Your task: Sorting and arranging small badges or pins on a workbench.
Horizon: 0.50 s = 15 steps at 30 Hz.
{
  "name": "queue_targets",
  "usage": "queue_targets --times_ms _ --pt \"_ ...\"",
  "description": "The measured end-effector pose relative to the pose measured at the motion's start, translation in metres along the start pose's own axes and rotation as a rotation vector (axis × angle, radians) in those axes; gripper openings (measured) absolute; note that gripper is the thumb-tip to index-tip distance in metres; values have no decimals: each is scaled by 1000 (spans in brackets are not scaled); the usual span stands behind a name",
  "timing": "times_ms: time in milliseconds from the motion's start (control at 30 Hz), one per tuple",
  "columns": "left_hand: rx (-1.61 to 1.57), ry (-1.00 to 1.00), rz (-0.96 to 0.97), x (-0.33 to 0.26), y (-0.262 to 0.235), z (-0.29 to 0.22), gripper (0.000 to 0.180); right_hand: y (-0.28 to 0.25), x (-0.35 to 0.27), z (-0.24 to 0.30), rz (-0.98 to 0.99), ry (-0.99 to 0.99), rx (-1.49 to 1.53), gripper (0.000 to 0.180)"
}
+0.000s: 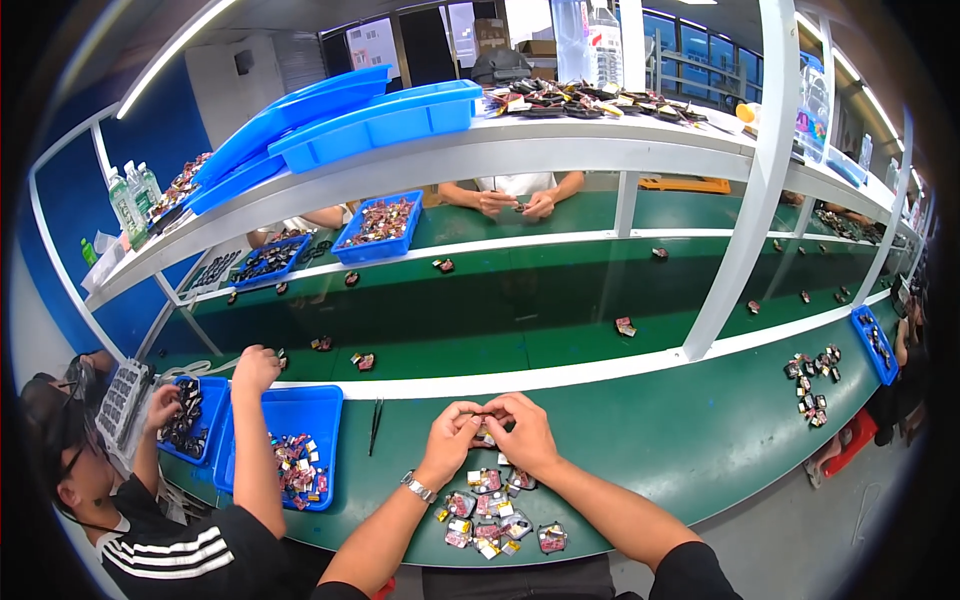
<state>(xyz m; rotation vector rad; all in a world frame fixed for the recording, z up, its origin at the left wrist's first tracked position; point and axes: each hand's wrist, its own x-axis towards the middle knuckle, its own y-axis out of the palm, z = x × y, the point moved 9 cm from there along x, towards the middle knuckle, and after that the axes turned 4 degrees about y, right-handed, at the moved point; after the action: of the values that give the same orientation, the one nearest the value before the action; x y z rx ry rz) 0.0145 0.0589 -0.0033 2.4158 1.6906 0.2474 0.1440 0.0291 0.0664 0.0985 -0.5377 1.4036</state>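
My left hand (452, 440) and my right hand (526, 432) meet over the green bench, fingertips pinched together. Between them is a small electronic module (484, 437), mostly covered by my fingers; a pale patch of it shows. Just below my hands lies a loose group of similar small modules (487, 505), with red, yellow and silver parts in dark frames. One dark-framed module (552, 538) sits a little apart at the right of the group. To the left of my hands, black tweezers (375, 427) lie on the bench.
At left, a co-worker's arm (258, 450) reaches across a blue bin (335, 430) of modules, beside another blue bin (212, 440) of black parts. A white rail (430, 382) separates my bench from a green belt carrying scattered modules. A white post (745, 210) rises at right.
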Motion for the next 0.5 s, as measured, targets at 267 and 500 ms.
queue_targets --times_ms 267,500 --pt "27 75 52 0 9 -6 18 -7 0 2 -18 -8 -9 13" --pt "-40 73 40 -4 7 -12 36 2 14 -24 54 99 60 14"
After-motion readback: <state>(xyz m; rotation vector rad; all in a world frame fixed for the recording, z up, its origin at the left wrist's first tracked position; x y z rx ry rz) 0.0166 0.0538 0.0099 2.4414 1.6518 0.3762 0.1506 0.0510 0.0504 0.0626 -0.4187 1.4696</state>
